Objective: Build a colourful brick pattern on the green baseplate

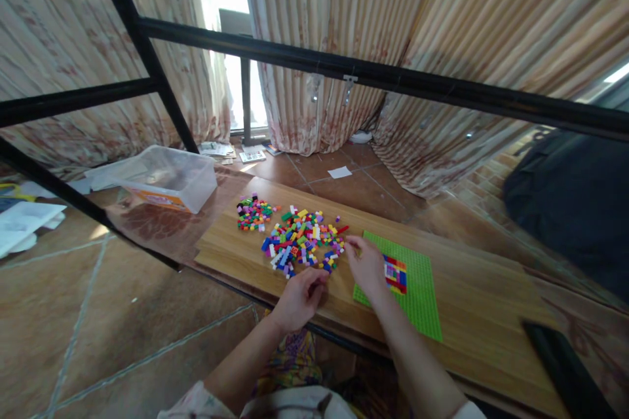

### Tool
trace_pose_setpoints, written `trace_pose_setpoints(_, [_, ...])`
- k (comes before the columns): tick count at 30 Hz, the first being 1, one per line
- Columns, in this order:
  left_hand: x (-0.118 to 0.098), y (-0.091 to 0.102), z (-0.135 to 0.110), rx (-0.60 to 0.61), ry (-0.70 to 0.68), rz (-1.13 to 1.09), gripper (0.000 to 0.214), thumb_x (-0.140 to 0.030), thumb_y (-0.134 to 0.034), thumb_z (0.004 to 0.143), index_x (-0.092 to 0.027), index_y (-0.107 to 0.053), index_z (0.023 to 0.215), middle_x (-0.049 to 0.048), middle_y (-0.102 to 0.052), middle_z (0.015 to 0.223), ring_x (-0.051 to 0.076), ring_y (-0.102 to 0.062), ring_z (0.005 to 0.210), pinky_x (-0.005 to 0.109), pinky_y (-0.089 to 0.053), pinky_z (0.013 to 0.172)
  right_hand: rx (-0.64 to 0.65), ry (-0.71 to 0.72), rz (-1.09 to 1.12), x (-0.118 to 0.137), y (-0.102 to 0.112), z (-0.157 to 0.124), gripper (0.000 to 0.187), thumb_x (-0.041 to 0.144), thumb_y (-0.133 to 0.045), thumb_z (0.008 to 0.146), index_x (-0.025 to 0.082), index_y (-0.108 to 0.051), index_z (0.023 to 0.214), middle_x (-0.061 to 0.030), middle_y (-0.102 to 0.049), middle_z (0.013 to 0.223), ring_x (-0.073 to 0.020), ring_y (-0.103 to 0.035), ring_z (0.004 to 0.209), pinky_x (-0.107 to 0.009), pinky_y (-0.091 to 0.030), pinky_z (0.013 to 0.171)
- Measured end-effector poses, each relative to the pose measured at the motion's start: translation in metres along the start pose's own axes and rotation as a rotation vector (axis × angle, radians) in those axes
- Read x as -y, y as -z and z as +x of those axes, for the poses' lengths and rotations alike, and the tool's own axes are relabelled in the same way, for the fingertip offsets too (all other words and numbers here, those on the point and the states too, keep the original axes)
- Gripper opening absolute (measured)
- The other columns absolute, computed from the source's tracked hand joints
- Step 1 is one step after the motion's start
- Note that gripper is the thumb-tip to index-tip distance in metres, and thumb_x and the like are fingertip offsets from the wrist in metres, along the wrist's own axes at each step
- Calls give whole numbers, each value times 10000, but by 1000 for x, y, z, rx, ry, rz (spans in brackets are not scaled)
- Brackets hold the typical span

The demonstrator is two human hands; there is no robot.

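Note:
A large loose pile of small coloured toy bricks lies on the wooden board. At its near edge is my left hand, fingers curled together; anything in them is too small to make out. My right hand reaches to the pile's right side, thumb and fingers drawn together close to a red brick; what they pinch, if anything, cannot be seen. Under and beside my right forearm lies a green studded baseplate. On it sits a flat rectangle of red, blue, yellow and purple bricks, partly hidden by that hand.
A smaller brick pile lies at the board's left. Beyond it stands a clear plastic bin with an orange label. A black metal rail crosses above the far side. A dark flat object rests at the right end.

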State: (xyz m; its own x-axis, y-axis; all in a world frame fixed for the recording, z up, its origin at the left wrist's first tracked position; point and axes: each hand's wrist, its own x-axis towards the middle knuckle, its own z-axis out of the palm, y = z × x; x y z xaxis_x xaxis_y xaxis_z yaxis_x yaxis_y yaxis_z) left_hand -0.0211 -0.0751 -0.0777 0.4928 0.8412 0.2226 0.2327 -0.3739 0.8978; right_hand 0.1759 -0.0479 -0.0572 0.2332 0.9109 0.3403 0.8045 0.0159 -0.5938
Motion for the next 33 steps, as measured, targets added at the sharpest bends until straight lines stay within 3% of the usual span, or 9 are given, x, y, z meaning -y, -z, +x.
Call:
trace_pose_setpoints(7, [-3, 1, 1, -10, -20, -3, 245, -73, -488, 819, -190, -621, 987, 45, -643, 871, 176, -614, 842, 298, -496, 779, 79, 42, -119, 7, -31, 43, 230, 308, -550, 860, 220, -716, 992, -84, -704, 937, -233, -603, 920, -376, -421, 896])
trace_pose_setpoints(14, [0, 0, 1, -7, -27, 2, 237, -61, -492, 820, -193, -615, 973, 38, -638, 868, 172, -609, 831, 286, -488, 765, 113, 44, -92, 8, -31, 33, 199, 270, -543, 856, 230, -738, 858, -88, -699, 881, -245, -609, 907, -375, -434, 869])
trace_pose_setpoints(19, [-2, 1, 1, -1, -17, 6, 249, -55, -496, 824, -188, -623, 991, 46, -641, 894, 176, -610, 854, 292, -487, 788, 95, 5, 33, 15, -19, 2, 278, 321, -473, 907, 218, -716, 992, -84, -728, 1005, -224, -658, 928, -341, -483, 836])
trace_pose_setpoints(23, [-2, 1, 1, 5, -16, 16, 224, -88, -500, 858, -193, -627, 1009, 44, -645, 888, 183, -612, 874, 298, -487, 805, 75, -45, 124, 10, -2, -33, 299, 346, -445, 923, 208, -705, 976, -75, -746, 960, -200, -692, 849, -317, -523, 784])
trace_pose_setpoints(28, [-1, 0, 0, -6, -6, 32, 228, -119, -495, 890, -193, -635, 1054, 51, -662, 927, 183, -628, 902, 298, -489, 832, -25, -146, 128, -23, 31, -60, 291, 383, -493, 899, 205, -699, 1003, -100, -740, 1045, -235, -691, 944, -394, -524, 869])
trace_pose_setpoints(33, [-2, 0, 1, -25, -9, 47, 216, -128, -498, 894, -178, -633, 1055, 59, -662, 933, 185, -630, 910, 303, -493, 843, -82, -209, 68, -55, 59, -57, 325, 437, -511, 883, 195, -704, 982, -102, -741, 1010, -232, -696, 870, -395, -539, 818])
